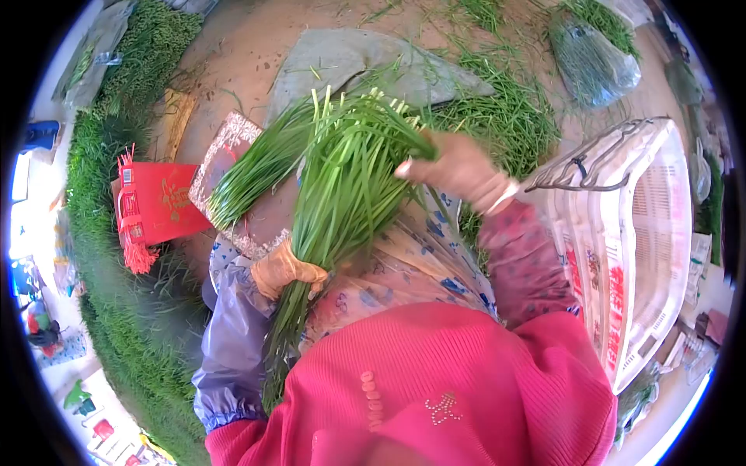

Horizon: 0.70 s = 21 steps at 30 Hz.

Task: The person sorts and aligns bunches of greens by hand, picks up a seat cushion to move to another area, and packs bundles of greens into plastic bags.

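A large bunch of long green stalks (342,186) lies slanted across my lap, its pale cut ends toward the top. My left hand (286,272), in a tan glove, is wrapped round the lower part of the bunch. At its upper right side my right hand (454,169), gloved and slightly blurred, has its fingers closed on some of the green stalks. A smaller green bundle (260,167) rests on a patterned board (221,147) to the left of the big bunch.
A red bag (167,203) stands at the left beside a long heap of greens (116,311). Loose stalks (505,109) and a grey sheet (311,58) lie on the floor ahead. On the right are a white basket (614,233) and a plastic bag of greens (594,66).
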{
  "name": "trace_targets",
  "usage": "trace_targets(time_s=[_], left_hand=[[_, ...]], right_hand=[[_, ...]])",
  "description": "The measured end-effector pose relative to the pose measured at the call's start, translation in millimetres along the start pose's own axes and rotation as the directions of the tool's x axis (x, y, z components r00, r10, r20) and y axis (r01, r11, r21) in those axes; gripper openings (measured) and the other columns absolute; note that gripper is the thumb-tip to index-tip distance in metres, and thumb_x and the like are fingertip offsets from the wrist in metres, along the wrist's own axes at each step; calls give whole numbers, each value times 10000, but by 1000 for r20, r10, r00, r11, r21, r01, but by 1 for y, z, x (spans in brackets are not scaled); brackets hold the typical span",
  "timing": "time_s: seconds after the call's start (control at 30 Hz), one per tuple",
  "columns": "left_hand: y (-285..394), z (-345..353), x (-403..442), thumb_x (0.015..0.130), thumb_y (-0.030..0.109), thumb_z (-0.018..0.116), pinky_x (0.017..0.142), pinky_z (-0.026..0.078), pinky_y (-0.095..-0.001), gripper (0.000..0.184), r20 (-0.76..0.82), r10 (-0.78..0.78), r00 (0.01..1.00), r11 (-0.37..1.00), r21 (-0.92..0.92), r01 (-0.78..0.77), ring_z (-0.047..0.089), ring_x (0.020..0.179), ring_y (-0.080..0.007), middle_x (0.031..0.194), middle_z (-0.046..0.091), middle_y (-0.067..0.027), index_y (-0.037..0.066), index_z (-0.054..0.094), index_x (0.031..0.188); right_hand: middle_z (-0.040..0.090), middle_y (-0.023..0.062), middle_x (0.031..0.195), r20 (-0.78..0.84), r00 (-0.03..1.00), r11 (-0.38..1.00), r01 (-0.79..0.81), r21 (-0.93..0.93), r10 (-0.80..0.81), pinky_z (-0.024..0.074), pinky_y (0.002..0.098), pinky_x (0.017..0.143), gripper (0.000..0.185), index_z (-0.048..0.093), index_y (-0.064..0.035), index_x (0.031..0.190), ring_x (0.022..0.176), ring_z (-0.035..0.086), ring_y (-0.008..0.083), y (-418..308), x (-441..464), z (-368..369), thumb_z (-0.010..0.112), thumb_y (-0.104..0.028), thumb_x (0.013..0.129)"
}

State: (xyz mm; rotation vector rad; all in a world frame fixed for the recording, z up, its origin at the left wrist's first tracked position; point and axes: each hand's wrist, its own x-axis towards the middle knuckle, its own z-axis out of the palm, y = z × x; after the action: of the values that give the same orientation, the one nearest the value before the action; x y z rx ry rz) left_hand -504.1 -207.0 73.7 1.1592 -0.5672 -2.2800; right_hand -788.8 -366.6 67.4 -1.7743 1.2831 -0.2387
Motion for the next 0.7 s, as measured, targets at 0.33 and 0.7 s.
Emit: trace_targets(time_s=[0.33,0.7], left_hand=[[3,-2,6,676,-25,693,484,442,-297,347,-125,-25,992,930,361,69,564,556,-153,708,592,-64,-15,578,1003],[30,8,25,670,8,672,479,436,-289,407,-205,-126,970,773,593,226,543,568,-115,742,591,-16,28,587,1067]], right_hand=[[668,204,817,-485,861,969,-228,-94,156,492,443,750,270,667,-38,943,791,633,381,91,46,-25,554,-242,807],[522,204,1268,-78,963,952,238,-194,-257,417,402,965,712,501,4,1276,1152,523,306,-1,-4,-65,688,-476,785]])
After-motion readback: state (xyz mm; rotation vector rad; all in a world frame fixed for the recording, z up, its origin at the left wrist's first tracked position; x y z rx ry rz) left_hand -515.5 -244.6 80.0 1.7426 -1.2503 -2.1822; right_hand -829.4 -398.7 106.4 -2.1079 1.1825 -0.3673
